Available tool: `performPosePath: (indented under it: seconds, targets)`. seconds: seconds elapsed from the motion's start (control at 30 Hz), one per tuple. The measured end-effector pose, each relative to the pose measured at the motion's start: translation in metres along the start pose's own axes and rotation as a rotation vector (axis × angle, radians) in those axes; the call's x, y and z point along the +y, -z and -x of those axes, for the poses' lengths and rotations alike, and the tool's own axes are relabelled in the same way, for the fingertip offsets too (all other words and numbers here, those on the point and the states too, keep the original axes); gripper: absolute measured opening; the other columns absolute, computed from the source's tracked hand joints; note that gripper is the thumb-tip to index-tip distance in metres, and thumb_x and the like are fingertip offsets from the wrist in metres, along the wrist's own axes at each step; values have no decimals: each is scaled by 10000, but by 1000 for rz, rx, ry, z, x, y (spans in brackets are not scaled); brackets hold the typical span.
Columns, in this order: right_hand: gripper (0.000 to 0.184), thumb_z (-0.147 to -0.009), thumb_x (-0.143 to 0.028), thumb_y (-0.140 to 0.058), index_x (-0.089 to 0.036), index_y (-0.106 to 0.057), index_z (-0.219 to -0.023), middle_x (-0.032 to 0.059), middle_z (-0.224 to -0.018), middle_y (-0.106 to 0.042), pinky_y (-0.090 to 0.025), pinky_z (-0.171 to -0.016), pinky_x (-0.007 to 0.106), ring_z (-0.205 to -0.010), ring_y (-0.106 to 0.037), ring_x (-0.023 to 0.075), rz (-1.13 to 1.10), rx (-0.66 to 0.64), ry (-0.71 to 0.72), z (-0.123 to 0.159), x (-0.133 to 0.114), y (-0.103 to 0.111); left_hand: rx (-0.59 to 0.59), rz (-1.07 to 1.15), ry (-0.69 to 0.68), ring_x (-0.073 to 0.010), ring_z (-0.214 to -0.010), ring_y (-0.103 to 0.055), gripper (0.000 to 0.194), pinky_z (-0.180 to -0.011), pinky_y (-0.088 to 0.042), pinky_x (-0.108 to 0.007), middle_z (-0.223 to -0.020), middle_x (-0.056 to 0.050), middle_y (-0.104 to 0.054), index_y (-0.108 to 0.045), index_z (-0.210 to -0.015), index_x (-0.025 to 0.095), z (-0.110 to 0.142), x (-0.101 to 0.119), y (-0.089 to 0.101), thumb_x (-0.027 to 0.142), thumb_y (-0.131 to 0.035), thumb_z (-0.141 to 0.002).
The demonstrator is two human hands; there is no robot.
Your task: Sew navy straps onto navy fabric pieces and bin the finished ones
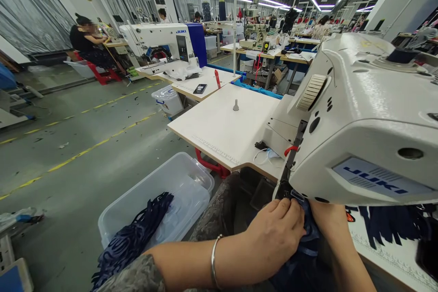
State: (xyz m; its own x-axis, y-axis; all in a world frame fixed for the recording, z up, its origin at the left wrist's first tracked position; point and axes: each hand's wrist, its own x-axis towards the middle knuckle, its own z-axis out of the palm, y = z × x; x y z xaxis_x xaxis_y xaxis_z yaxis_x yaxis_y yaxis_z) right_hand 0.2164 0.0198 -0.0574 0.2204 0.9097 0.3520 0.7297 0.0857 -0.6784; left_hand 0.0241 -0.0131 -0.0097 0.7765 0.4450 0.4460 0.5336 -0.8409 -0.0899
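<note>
My left hand, with a silver bangle on the wrist, has its fingers curled together on dark navy fabric at the needle end of a white JUKI sewing machine. Close by on the other side of the cloth is my right hand; its fingers are hidden behind the fabric and under the machine head. The navy cloth hangs down between my forearms towards my lap. Dark cut strips of navy fabric lie on the ruled table to the right, beneath the machine head.
A clear plastic bin on the floor at left holds a bundle of navy strips. The white worktable carries a small grey peg. Beyond stand another JUKI machine, a phone and a seated person.
</note>
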Motion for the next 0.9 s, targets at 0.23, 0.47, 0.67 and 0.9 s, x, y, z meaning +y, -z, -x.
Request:
performPosePath:
  seconds: [0.23,0.47,0.67,0.9]
  targets:
    - [352,-855,-260,-448,-183,-655,-1129,154,-995,-716,-502,-883,477,-1058,-612,332,66,15,55,0,8,-5,21,27,10,-224,-1071,-559,328,-899,-451,-318,-1167,-124,-580,-596,-1159,53,2,1,-3,308,-458,-1005]
    - [389,-885,-337,-406,-195,-650,-1153,157,-1002,-714,-513,-867,470,-1071,-603,335,102,10,103,2,4,-5,42,-10,25,-207,-1048,-565,343,-876,-464,-305,-1151,-117,-601,-595,-1182,48,1,3,-3,299,-433,-1013]
    - [414,-878,-383,-435,-200,-636,-1190,162,-1063,-700,-511,-873,480,-1094,-595,340,115,54,113,-1,-4,-4,43,-72,14,-209,-1056,-566,344,-883,-450,-304,-1145,-115,-610,-602,-1189,44,-1,3,0,277,-418,-1014]
    - [403,-860,-366,-469,-179,-654,-1165,182,-1056,-703,-489,-905,524,-1117,-587,354,-45,45,67,-3,-19,2,72,-50,53,-215,-1072,-556,385,-880,-444,-309,-1165,-130,-599,-591,-1184,43,3,1,-1,347,-435,-1007]
